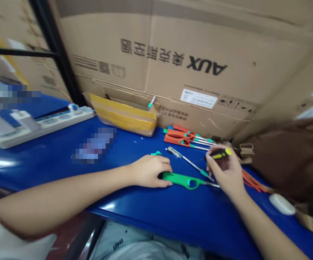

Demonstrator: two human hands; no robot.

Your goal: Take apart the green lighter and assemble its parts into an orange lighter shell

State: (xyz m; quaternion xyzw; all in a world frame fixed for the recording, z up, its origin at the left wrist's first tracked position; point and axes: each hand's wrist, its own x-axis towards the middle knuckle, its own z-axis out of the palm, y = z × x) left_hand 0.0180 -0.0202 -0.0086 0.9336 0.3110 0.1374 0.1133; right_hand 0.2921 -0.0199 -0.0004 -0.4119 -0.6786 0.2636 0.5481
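Observation:
A green long-nosed lighter (182, 179) lies on the blue table, its metal tube pointing right. My left hand (151, 171) is closed around the lighter's rear end. In my right hand (228, 169) is a small screwdriver with a black and yellow handle (221, 154), held above the tube's side; its thin shaft points left. Between the hands and a little farther back rests a bare metal lighter tube (190, 162) with a teal collar and its inner mechanism exposed. Small teal pieces (156, 153) lie just beyond my left hand. Several orange lighters (179, 135) are grouped behind.
An open cardboard box with yellow tape (124, 115) stands at the back, a tube poking out. Large cartons (156, 65) wall off the rear. Left are a power strip (51, 122) and a blurred-out flat item (95, 144). Orange strips (254, 181) and a white oval object (282, 204) lie right.

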